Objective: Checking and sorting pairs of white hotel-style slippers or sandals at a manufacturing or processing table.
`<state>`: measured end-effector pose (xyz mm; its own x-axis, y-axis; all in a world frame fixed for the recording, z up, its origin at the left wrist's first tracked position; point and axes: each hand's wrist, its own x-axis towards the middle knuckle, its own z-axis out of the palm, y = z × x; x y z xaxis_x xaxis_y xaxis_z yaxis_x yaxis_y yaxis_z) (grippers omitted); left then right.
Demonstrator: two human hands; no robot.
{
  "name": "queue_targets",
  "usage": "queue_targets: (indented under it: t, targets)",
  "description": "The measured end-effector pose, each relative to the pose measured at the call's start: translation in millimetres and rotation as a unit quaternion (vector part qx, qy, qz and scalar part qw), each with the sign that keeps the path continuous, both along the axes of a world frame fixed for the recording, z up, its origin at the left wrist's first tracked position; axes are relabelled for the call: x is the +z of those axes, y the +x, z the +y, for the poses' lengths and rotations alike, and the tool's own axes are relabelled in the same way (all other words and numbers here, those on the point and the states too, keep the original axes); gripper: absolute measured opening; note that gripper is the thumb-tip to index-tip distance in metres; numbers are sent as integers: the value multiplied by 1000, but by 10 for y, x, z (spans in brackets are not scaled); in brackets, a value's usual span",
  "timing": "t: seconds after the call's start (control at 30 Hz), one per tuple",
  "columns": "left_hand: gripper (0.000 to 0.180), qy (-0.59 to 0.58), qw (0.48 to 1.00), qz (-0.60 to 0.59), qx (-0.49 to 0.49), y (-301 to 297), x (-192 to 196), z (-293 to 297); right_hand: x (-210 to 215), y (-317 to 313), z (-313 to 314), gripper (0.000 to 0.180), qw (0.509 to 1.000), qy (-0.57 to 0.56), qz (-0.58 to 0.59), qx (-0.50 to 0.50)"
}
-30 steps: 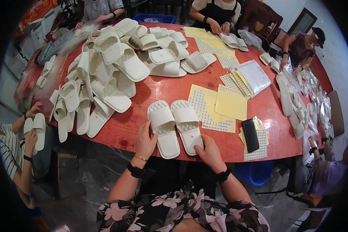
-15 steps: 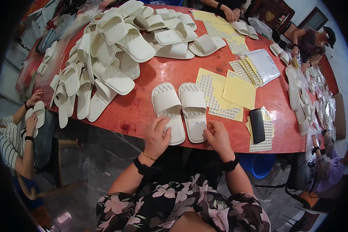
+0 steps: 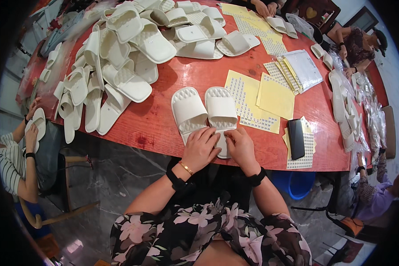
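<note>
Two white slippers with quilted insoles lie side by side before me at the table edge, the left slipper [image 3: 189, 111] and the right slipper [image 3: 221, 108], toes pointing away. My left hand [image 3: 200, 147] lies across the heel of the left slipper, fingers loosely stretched toward the right one. Over the right slipper's heel, my right hand [image 3: 240, 148] has its fingers curled and pinched together at the insole. Whatever they pinch is too small to make out. The small label seen there earlier is now hidden by my fingers.
A big heap of white slippers [image 3: 153, 42] covers the table's far left. Yellow sticker sheets [image 3: 275, 95] lie right of the pair, with a black phone [image 3: 295, 139] on more sheets. A blue bucket [image 3: 297, 185] stands below the red table [image 3: 164, 88]. Other people work around it.
Both hands have moved inward over the slippers' heels. My left hand has come right toward the right slipper, and my right hand has moved from its edge onto its insole.
</note>
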<state>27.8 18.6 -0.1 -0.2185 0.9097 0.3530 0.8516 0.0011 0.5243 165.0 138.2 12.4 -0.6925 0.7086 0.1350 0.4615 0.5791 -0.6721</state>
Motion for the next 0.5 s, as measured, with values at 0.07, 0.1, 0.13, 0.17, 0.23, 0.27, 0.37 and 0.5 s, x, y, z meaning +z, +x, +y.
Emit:
queue_targets:
  t: [0.07, 0.1, 0.13, 0.17, 0.23, 0.27, 0.37, 0.5]
  targets:
    - [42, 2, 1000, 3, 2, 7, -21, 8, -39, 26, 30, 15, 999, -33, 8, -3]
    - [42, 5, 1000, 9, 8, 3, -21, 10, -43, 20, 43, 15, 999, -34, 7, -3]
    - [42, 3, 1000, 7, 7, 3, -21, 8, -42, 10, 59, 15, 998, -47, 31, -8]
    - [43, 2, 1000, 5, 6, 4, -21, 4, -44, 4, 69, 16, 997, -59, 54, -13]
    - [43, 1, 1000, 2, 5, 1, -19, 7, -56, -8, 69, 15, 998, -35, 56, -12]
    - [43, 4, 1000, 4, 6, 1, -18, 10, -62, -16, 65, 14, 998, -10, 59, -12]
    - [43, 3, 1000, 3, 8, 0, -14, 6, -36, -31, 34, 10, 999, -7, 28, -14]
    - [43, 2, 1000, -2, 5, 4, -12, 15, -98, -27, 87, 8, 999, -23, 45, -13]
